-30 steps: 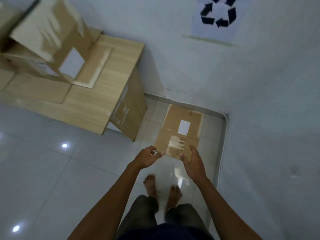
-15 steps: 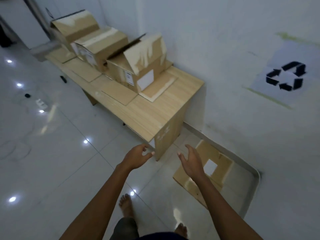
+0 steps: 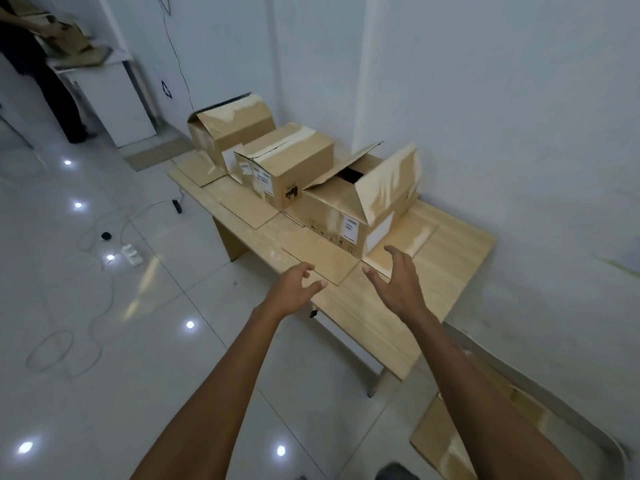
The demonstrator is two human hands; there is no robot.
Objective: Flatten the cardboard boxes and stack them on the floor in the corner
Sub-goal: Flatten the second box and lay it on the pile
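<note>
Three brown cardboard boxes stand in a row on a low wooden table (image 3: pixel 446 271) along the white wall. The nearest box (image 3: pixel 332 209) has its top flaps open and its lower flaps spread flat on the tabletop. The middle box (image 3: pixel 287 168) is taped shut, and the far box (image 3: pixel 228 133) has a raised flap. A flattened box (image 3: pixel 446 441) lies on the floor in the corner at lower right, partly hidden by my right arm. My left hand (image 3: pixel 294 289) and my right hand (image 3: pixel 398 282) hover empty, fingers apart, just in front of the nearest box.
White cables, a power strip (image 3: pixel 133 254) and a small black plug lie on the glossy tiled floor to the left. A white cabinet (image 3: pixel 114 98) with cardboard on top stands at the far left, beside a person in dark clothes (image 3: pixel 45 88).
My view has swung up from the flattened box in the corner to the table. Both empty hands have risen and moved toward the nearest box.
</note>
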